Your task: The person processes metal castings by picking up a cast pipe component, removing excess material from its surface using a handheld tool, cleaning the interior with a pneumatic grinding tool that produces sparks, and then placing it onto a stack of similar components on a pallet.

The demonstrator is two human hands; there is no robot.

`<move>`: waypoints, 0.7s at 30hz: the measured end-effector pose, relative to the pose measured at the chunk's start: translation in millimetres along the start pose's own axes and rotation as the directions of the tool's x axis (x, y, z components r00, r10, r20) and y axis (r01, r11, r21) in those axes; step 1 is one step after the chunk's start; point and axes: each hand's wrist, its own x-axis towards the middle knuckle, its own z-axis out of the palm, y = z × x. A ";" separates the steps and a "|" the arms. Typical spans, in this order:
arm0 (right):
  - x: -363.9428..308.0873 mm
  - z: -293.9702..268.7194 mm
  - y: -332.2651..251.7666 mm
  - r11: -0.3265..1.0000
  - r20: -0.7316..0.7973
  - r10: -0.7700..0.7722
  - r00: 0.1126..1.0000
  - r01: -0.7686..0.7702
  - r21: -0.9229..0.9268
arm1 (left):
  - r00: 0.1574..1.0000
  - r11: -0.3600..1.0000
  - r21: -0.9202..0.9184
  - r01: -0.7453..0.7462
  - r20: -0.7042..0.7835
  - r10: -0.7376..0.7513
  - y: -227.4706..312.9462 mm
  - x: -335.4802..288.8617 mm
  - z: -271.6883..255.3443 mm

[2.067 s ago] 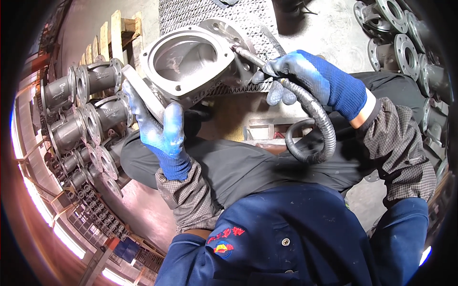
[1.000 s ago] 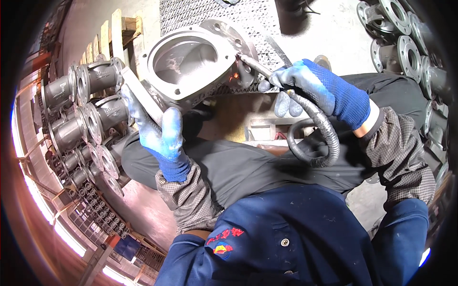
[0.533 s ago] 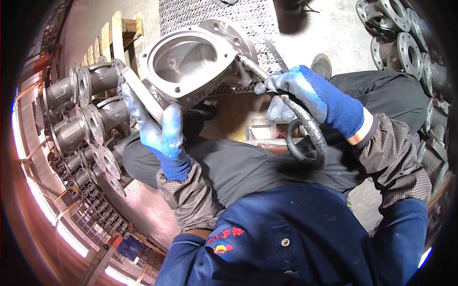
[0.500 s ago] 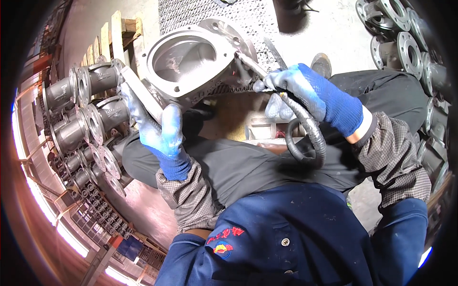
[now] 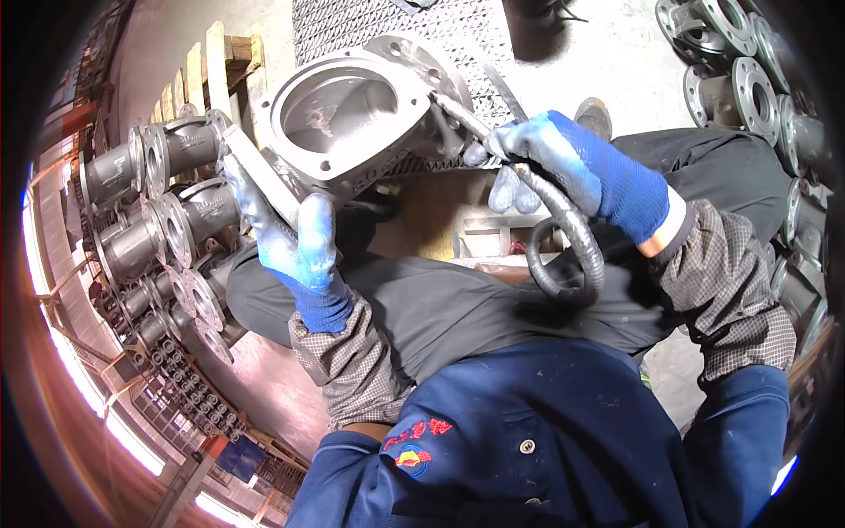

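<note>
Your left hand (image 5: 290,233) clasped the side flange (image 5: 262,174) of the flanged casting (image 5: 352,114), fingers along its outer face and thumb opposed, apparently to steady the part with its wide bore facing upward. The casting sat ahead of your lap, over the near end of a patterned mat (image 5: 334,31); its underside was hidden, so its support could not be determined. Your right hand (image 5: 559,158) closed its upper fingers around the slim tool (image 5: 460,114), lower fingers hanging loose, likely to guide the tip at the casting's corner. The dark ribbed hose (image 5: 590,255) looped back, leaving slack. Similar castings (image 5: 189,145) flanked you, with a wooden pallet (image 5: 236,57) on the pale floor (image 5: 607,53).
</note>
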 end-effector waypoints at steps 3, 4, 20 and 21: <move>7.6 -7.6 -8.5 0.937 0.134 0.318 0.939 -0.332 0.107 | 0.996 0.996 0.020 0.086 0.032 -0.087 3.9 1.0 -3.3; 5.9 -8.2 -6.6 0.970 0.109 0.227 0.968 -0.235 0.058 | 0.998 0.998 0.031 0.058 0.012 -0.058 2.7 1.5 -2.7; 1.7 14.7 -8.3 0.922 0.027 0.305 0.952 -0.302 0.244 | 1.000 1.000 0.008 0.013 0.016 -0.013 -6.5 1.6 -7.7; 1.3 12.3 -4.5 0.968 0.021 0.208 0.978 -0.209 0.141 | 1.000 1.000 0.022 0.008 0.023 -0.008 -8.4 1.0 -8.2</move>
